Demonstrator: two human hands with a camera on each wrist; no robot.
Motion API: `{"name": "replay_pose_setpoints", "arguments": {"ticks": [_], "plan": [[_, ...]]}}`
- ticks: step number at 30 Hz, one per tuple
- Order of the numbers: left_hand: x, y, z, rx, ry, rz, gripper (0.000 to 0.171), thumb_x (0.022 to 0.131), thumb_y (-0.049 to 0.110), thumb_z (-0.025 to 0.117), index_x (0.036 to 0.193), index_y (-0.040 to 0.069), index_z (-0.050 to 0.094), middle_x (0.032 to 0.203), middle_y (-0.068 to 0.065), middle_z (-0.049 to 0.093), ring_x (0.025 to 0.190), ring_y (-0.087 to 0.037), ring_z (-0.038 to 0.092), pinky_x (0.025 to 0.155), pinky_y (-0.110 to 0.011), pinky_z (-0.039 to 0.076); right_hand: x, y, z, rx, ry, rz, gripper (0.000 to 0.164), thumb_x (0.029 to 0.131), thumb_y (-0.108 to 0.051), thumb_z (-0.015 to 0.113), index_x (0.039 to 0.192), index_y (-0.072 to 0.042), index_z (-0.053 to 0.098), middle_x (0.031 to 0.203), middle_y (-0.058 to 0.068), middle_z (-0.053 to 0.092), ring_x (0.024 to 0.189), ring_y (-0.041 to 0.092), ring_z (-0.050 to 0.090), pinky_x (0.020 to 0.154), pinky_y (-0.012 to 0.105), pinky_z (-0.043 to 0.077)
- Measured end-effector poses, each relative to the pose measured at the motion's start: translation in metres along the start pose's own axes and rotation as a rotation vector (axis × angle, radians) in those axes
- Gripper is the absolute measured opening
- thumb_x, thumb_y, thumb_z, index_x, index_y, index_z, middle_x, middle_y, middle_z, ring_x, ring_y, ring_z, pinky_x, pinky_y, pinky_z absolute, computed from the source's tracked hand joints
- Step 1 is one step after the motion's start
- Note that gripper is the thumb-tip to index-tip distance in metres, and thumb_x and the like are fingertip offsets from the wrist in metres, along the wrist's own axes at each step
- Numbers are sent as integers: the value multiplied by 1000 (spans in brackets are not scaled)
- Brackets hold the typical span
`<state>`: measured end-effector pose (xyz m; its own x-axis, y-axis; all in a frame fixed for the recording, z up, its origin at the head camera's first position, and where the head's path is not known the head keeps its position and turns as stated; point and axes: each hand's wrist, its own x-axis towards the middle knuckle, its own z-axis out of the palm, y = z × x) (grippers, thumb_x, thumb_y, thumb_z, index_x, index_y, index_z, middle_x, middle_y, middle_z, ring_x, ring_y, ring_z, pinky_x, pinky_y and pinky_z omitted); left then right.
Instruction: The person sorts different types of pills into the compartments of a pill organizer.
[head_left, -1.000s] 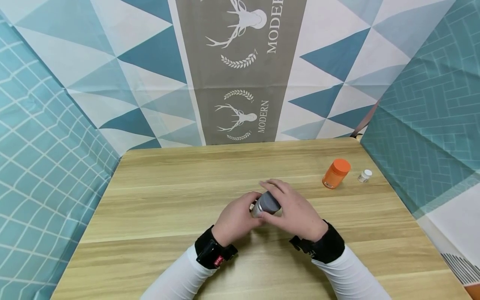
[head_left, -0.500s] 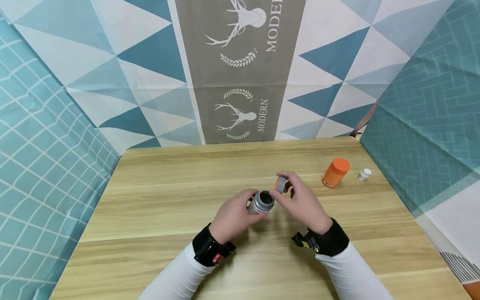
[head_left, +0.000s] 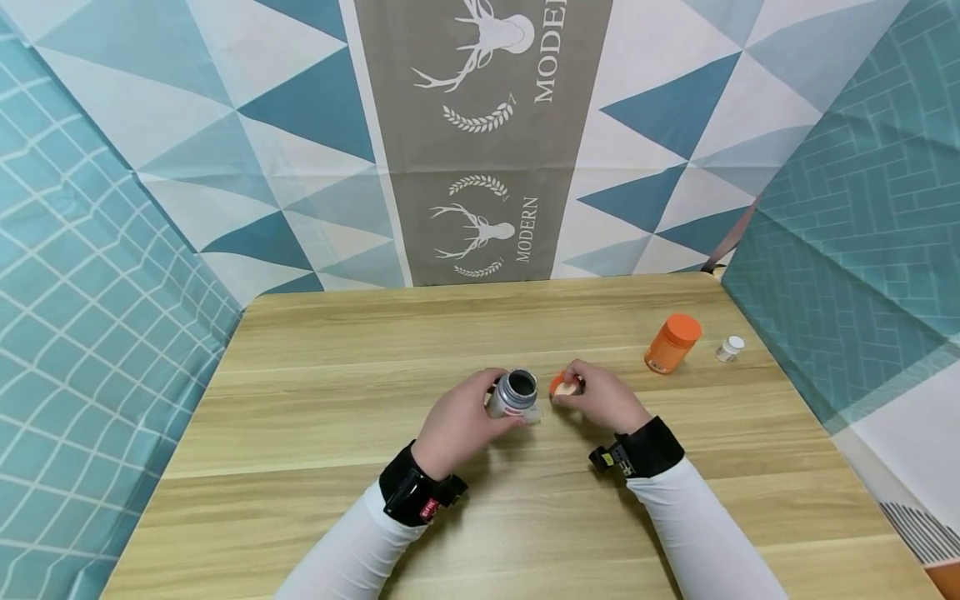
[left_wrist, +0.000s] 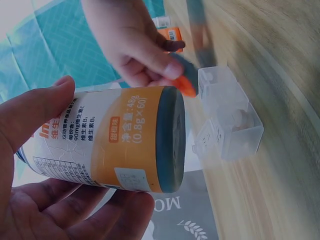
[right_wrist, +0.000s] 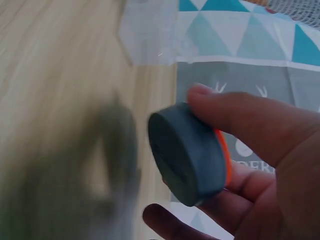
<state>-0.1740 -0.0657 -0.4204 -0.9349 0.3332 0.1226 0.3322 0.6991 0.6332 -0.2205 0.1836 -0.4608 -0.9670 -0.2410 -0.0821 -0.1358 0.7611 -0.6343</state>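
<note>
My left hand (head_left: 459, 423) grips a vitamin bottle (left_wrist: 105, 140) with a white and orange label, its dark open mouth (head_left: 522, 383) tipped up in the head view. My right hand (head_left: 606, 400) pinches the grey screw cap (right_wrist: 187, 150) between thumb and fingers, just right of the bottle. Orange lines the cap's inner side, and a pale patch shows within it in the head view. Partly behind the bottle, a small clear plastic pill box (left_wrist: 230, 107) stands on the table, a pale roundish thing in one compartment.
An orange jar (head_left: 672, 343) with an orange lid stands at the back right of the wooden table (head_left: 360, 333). Beside it, close to the right edge, is a small white-capped bottle (head_left: 730, 348). Patterned cloth (head_left: 300, 167) hangs behind.
The right hand has lifted the cap off the bottle and moved right with it, turning its orange inside into view. The left hand has shifted the bottle slightly up and left, exposing the clear box.
</note>
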Motion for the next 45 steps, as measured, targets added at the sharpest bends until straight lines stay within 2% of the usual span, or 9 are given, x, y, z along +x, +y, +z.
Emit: {"name": "replay_pose_setpoints", "arguments": {"ticks": [6, 12, 16, 19, 22, 27, 31, 40, 45], "plan": [[1, 1, -2, 17, -4, 8, 65, 79, 38, 83, 133, 12, 58, 124, -2, 65, 111, -17, 62, 91, -38, 51, 1, 6, 3, -123, -30, -54, 57, 83, -23, 80, 134, -5, 59, 118, 14, 67, 99, 25, 62, 87, 43, 49], [1, -3, -5, 6, 9, 10, 64, 79, 40, 83, 133, 15, 59, 121, 0, 64, 105, -15, 62, 87, -37, 51, 1, 6, 1, -149, -24, -88, 62, 85, -30, 78, 137, -3, 56, 130, 16, 61, 115, 31, 58, 96, 47, 46], [-2, -8, -8, -6, 24, -19, 63, 79, 37, 83, 133, 16, 58, 118, 0, 62, 99, -15, 60, 82, -36, 51, 0, -2, -5, -83, 56, -140, 56, 89, -30, 74, 135, -3, 57, 137, 17, 56, 124, 35, 53, 102, 50, 42], [-4, -13, -11, 11, 26, -46, 64, 78, 35, 84, 134, 17, 58, 119, -3, 61, 94, -16, 60, 77, -35, 51, -2, -10, -6, -56, 114, -198, 48, 91, -28, 73, 130, -4, 60, 135, 15, 57, 123, 33, 54, 101, 49, 44], [-6, -18, -14, 47, 23, -55, 65, 77, 35, 85, 134, 18, 58, 119, -6, 60, 90, -17, 60, 72, -34, 51, -3, -19, -2, -76, 113, -265, 43, 91, -27, 72, 127, -4, 63, 129, 13, 61, 118, 30, 58, 98, 47, 46], [-5, -25, -15, 129, 26, 17, 59, 76, 30, 86, 129, 16, 62, 114, -7, 62, 87, -18, 61, 70, -34, 52, -4, -30, 11, -165, 37, -330, 42, 90, -27, 74, 125, -4, 65, 122, 11, 65, 106, 26, 62, 92, 43, 50], [-1, -28, -11, 202, 13, 77, 58, 76, 27, 86, 127, 14, 63, 113, -7, 64, 87, -18, 62, 70, -33, 52, -3, -31, 20, -239, -10, -332, 42, 89, -26, 75, 123, -3, 66, 118, 10, 67, 108, 25, 63, 94, 42, 49], [2, -35, -3, 295, -33, 57, 61, 76, 30, 86, 129, 17, 59, 113, -5, 66, 85, -19, 61, 63, -31, 48, 0, -32, 30, -315, -51, -341, 29, 91, -19, 73, 115, -3, 69, 109, 8, 69, 102, 22, 64, 91, 39, 50], [5, -38, 1, 344, -31, 92, 59, 78, 31, 85, 130, 18, 61, 116, -5, 66, 93, -22, 63, 70, -34, 51, -2, -34, 30, -325, -59, -336, 27, 92, -19, 72, 113, -3, 68, 107, 8, 68, 100, 20, 63, 88, 37, 51]]}}
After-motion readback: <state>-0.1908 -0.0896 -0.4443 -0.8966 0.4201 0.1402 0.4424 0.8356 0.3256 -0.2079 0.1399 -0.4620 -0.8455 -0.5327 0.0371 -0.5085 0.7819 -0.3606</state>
